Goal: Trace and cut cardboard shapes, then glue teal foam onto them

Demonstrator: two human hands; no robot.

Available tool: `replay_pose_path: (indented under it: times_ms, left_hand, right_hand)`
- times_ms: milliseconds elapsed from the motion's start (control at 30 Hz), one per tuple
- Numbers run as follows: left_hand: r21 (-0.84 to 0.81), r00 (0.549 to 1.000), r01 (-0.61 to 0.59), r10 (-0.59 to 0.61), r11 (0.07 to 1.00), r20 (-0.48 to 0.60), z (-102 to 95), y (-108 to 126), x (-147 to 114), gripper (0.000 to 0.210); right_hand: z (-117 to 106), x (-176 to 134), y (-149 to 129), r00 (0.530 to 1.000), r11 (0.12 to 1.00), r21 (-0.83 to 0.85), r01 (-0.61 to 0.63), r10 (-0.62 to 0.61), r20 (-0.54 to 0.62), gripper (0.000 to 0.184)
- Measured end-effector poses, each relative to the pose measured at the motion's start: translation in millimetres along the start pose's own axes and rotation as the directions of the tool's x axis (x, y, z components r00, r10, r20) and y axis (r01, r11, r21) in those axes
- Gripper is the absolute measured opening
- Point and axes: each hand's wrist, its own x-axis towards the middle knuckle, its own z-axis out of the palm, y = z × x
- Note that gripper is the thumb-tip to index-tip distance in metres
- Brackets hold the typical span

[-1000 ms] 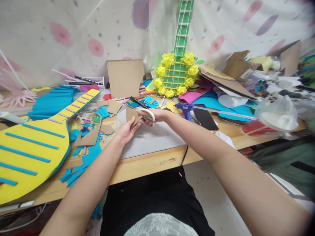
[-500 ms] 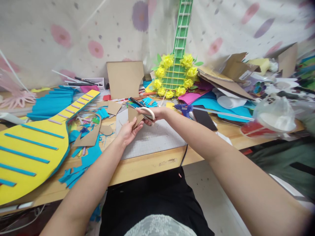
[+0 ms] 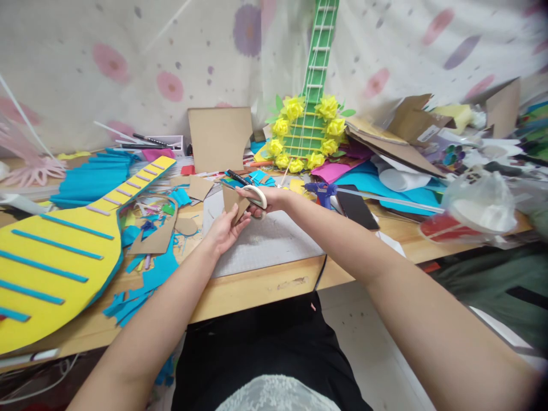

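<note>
My left hand (image 3: 226,229) is closed on a small brown piece of cardboard (image 3: 231,200), thumb on its face. Close against it, my right hand (image 3: 269,201) grips white-handled scissors (image 3: 258,196), whose blades point left at the cardboard's top edge and are mostly hidden. Both hands are above a grey cutting mat (image 3: 265,245). To the left lie a cardboard cutout (image 3: 158,240), a rounded cardboard piece (image 3: 186,226) and blue paper scraps (image 3: 160,274).
A yellow lute-shaped craft (image 3: 55,245) covers the table's left side. Behind the hands, a green stringed craft (image 3: 305,131) with yellow paper flowers leans on the curtain. At right are a blue glue gun (image 3: 322,191), a dark phone (image 3: 357,208) and a bagged red tub (image 3: 454,225).
The scissors' handles have shifted very slightly against the cardboard. Both hands keep nearly the same place and grip, while the whole view has moved a little.
</note>
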Motion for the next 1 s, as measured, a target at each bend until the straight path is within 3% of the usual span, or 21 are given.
replay_pose_path:
  times_ms: [467,633,767,933,1000]
  left_hand:
    - [0.066,0.998,-0.06,0.062,0.996,-0.03,-3.4,2.9,4.5,0.02]
    - [0.258,0.967,-0.226,0.249,0.939,-0.061,-9.7,9.1,6.3,0.03]
    - [0.372,0.925,-0.293,0.36,0.881,-0.123,-15.8,16.3,5.0,0.054]
    - [0.272,0.937,-0.324,0.347,0.906,-0.04,-17.0,18.9,4.4,0.044]
    - [0.197,0.944,-0.319,0.33,0.927,-0.023,-15.8,18.3,4.7,0.035]
  right_hand:
    - [-1.2,5.2,1.3,0.996,0.998,-0.043,0.038,-0.041,-0.08,0.045]
    - [-4.2,-5.9,4.1,0.994,0.996,-0.017,0.093,-0.094,-0.064,0.047]
    - [-8.9,-23.2,6.6,0.968,0.986,-0.121,0.11,-0.134,-0.21,0.044]
    - [-12.3,-33.7,21.4,0.927,0.941,-0.296,0.161,-0.247,-0.281,0.037]
    - [-10.4,-35.1,27.0,0.942,0.922,-0.354,0.156,-0.247,-0.228,0.035]
